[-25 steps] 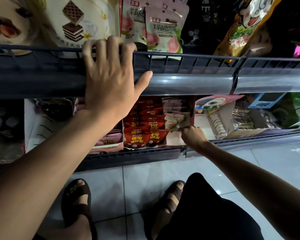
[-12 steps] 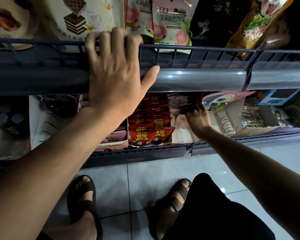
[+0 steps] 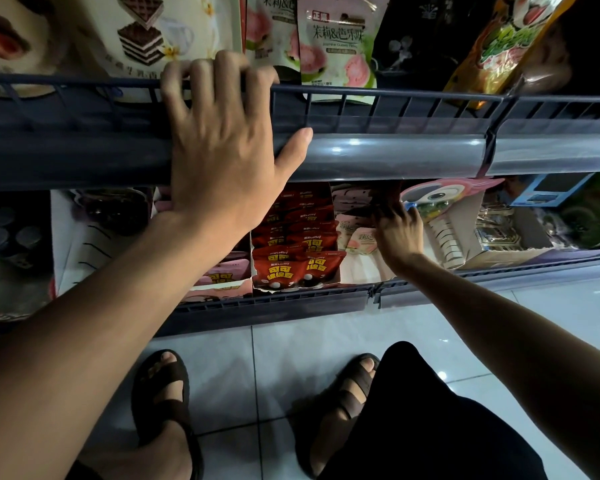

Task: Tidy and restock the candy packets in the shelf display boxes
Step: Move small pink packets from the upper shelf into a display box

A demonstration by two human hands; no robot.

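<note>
Fingers (image 3: 201,76) of left hand (image 3: 222,157) hook over shelf rail (image 3: 395,97); right hand (image 3: 400,233) reaches among pink packets (image 3: 359,242), grasp unclear.

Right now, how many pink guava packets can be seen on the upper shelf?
2. One guava packet stands in front, just right of the left hand on the shelf rail; a second packet stands to its left, partly covered by it. More may be hidden behind them.

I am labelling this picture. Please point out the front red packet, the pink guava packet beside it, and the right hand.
front red packet (image 3: 281,271): head view, yellow lettering.
pink guava packet (image 3: 360,241): head view, printed front.
right hand (image 3: 400,233): head view, back of the hand.
</note>
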